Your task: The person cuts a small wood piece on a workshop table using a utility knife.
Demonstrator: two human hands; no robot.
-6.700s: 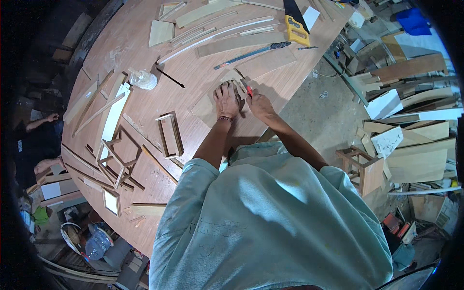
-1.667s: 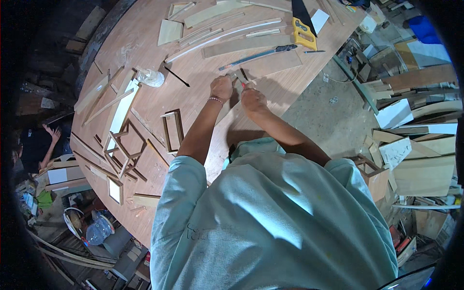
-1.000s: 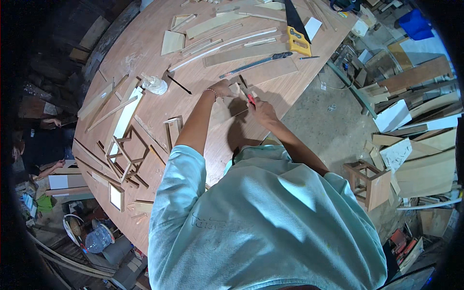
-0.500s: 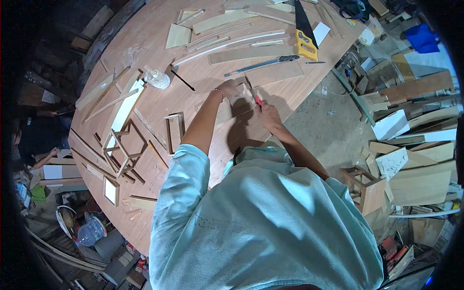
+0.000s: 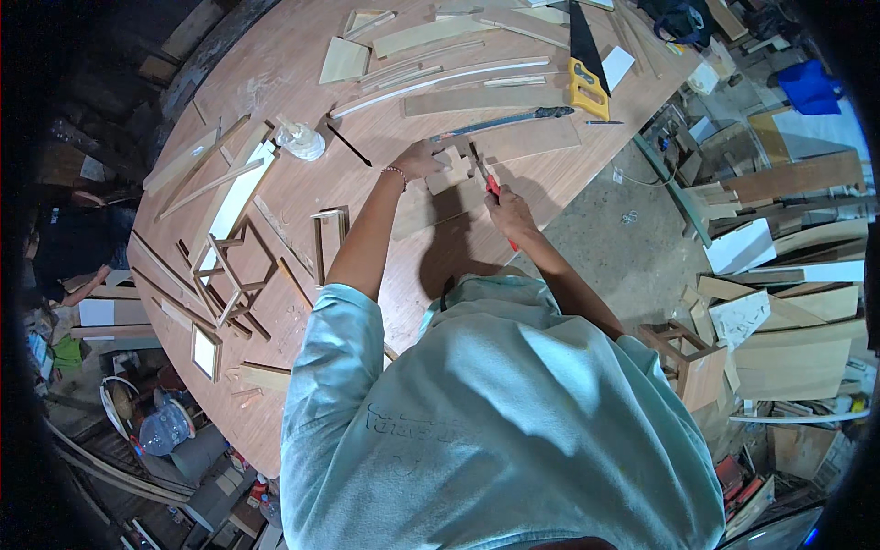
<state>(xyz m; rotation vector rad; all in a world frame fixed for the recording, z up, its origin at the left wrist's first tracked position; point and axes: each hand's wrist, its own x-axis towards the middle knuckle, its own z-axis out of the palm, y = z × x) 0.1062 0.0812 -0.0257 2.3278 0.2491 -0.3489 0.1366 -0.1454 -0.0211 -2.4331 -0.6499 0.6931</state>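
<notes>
Left hand (image 5: 418, 160): at left edge of pale wood piece (image 5: 449, 172); fingers pinching or merely resting, impossible to tell.
Right hand (image 5: 511, 214): fingers wrapped around red-handled tool (image 5: 492, 185), grip partly covered.
Wood piece: between both hands, over thin board (image 5: 420, 215); tool contact unclear.

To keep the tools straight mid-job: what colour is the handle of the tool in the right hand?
Red; the handle shows best in the head view.

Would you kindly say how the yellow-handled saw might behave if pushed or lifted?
Lying flat on the table, the saw would probably slide rather than roll. Its long, thin-looking blade may flex slightly. The chunky handle could make that end feel heavier.
</notes>
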